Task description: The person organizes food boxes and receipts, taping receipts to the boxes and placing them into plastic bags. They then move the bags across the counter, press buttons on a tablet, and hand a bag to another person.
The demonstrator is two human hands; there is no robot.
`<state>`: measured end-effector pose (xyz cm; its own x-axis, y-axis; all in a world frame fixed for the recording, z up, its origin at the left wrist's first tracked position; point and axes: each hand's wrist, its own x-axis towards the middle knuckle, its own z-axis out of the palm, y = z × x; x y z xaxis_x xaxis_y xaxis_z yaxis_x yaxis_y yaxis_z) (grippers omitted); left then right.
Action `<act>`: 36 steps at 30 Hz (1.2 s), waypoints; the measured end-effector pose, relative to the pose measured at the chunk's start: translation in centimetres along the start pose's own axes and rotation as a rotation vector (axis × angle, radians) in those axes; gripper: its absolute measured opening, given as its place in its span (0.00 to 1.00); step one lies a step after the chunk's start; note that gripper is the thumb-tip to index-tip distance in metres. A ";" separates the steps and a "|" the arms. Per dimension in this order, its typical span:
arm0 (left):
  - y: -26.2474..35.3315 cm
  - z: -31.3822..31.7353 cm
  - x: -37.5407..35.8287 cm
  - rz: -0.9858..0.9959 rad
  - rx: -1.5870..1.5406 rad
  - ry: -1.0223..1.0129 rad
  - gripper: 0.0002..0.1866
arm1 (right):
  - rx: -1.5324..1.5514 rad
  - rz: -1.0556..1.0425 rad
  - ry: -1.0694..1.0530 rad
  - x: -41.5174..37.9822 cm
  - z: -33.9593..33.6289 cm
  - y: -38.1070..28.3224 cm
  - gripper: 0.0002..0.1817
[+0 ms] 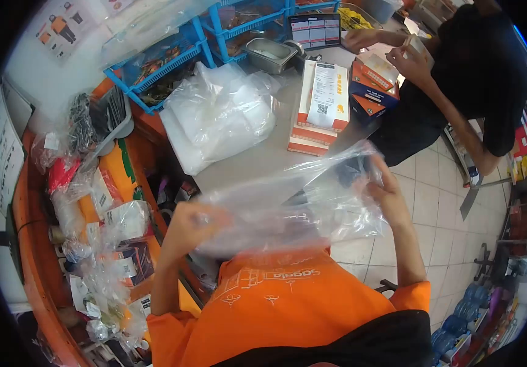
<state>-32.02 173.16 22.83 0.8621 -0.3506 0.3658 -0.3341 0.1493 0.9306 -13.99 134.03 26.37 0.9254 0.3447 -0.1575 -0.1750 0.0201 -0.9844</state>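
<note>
Left hand (pixel 196 225) and right hand (pixel 390 194) pinch a bag (pixel 276 220) mid-frame, likely a spreading step calling for even tension.

Blue baskets (pixel 181 59): stacked at the back, filled with loose items.
Metal container (pixel 280 65): placed before the baskets.
Tablet (pixel 315 30): propped up, its screen lit.
Poster (pixel 61 29): printed with clothed figures.
Floor (pixel 426 241): laid with pale tiles.
Blue bottles (pixel 456 325): grouped at lower right.
</note>
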 end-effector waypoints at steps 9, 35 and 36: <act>-6.8 2.5 0.6 -1.004 0.903 0.405 0.58 | -1.012 -0.859 -0.582 2.5 15.3 3.9 0.32; -5.9 6.6 12.1 -0.526 -0.278 0.476 0.23 | 0.231 -0.046 0.539 17.3 1.9 2.1 0.16; -7.6 6.9 15.0 -0.572 -0.967 0.266 0.21 | 0.293 -0.088 0.264 20.3 0.6 4.3 0.23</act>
<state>-19.20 160.36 21.28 0.8848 -0.4066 -0.2277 0.4635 0.7178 0.5195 3.81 141.71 19.00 0.9890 0.0772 -0.1259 -0.1442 0.3184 -0.9369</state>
